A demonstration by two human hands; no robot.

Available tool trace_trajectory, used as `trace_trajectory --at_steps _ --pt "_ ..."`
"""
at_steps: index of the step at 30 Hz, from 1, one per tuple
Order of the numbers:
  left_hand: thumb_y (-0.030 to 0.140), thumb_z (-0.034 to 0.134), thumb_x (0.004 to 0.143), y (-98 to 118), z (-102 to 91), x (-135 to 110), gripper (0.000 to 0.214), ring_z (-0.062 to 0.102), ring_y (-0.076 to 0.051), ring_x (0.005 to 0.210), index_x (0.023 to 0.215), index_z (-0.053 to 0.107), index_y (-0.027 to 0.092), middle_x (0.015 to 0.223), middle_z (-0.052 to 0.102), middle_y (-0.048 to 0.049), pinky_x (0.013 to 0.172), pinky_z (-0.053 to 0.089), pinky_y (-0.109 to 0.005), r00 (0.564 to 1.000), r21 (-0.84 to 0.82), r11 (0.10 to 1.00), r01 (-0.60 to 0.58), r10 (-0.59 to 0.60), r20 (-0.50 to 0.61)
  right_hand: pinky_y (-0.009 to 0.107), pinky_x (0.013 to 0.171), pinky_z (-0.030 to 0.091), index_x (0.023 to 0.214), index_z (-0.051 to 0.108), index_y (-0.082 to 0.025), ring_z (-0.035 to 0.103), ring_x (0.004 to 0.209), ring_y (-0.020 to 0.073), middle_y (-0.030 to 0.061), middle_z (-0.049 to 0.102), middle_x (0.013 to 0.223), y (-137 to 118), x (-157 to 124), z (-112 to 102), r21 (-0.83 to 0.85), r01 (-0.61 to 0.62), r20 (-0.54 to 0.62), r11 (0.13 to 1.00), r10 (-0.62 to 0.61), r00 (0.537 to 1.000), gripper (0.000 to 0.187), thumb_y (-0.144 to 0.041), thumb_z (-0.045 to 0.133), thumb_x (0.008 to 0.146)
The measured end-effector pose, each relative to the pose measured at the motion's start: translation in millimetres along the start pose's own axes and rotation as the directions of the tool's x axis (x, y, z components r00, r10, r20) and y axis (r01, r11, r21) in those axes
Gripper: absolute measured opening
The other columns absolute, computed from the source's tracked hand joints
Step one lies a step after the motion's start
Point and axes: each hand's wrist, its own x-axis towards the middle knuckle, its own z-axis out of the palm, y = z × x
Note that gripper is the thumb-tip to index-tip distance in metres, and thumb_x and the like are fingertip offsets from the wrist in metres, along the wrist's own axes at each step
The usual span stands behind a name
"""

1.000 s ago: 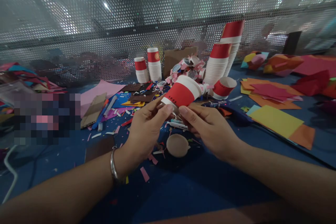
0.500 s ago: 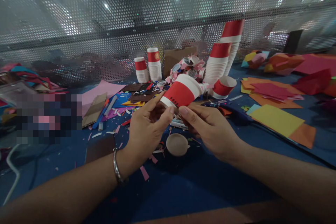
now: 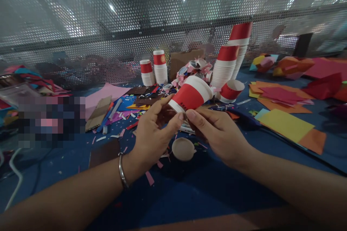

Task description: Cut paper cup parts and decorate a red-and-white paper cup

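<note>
Between my hands a red and white paper cup is held tilted above the table, its wide end toward the upper right. My left hand is closed on the lower left of the cup, thumb near its narrow end. My right hand pinches the lower edge of that same cup, the two thumb tips nearly meeting. Some fingers of both hands are hidden behind the cup. Below them on the blue table lies a small pale round disc, with pink paper scraps beside it.
Behind stand stacked paper cups, shorter stacks, and a pile of pink-and-white paper pieces. One loose cup leans at the right. Coloured paper lies rightward, pink paper leftward. A perforated metal panel rises behind.
The cup has tipped slightly, showing more of its white narrow end. Both hands keep their hold on it, and the view has shifted a little.
</note>
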Motion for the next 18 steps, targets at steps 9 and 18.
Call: trace_trajectory --at_steps 9,18 --pt "0.034 0.075 0.085 -0.7 3.6 11.5 0.015 0.071 -0.018 0.085 0.088 0.074 0.020 0.093 0.075 -0.0037 0.090 0.059 -0.036 0.969 -0.343 0.907 0.246 -0.237 0.071 0.028 0.050 0.025 0.067 0.046 -0.021 0.033 0.056 0.0102 -0.0039 0.039 0.064 5.0 4.0 1.4 0.008 -0.030 -0.002 1.000 0.030 1.000 0.052 -0.061 0.056 0.099" --pt "0.036 0.073 0.089 -2.2 1.0 4.1 0.044 0.065 -0.018 0.085 0.131 0.072 0.022 0.095 0.071 -0.0033 0.081 0.054 -0.032 0.998 -0.096 0.993 0.066 -0.067 -0.009 0.028 0.053 0.028 0.068 0.048 -0.021 0.035 0.057 0.0105 -0.0039 0.042 0.063 3.7 1.2 0.9 0.006 0.014 -0.005 1.000 -0.014 1.000 0.049 -0.056 0.055 0.101"
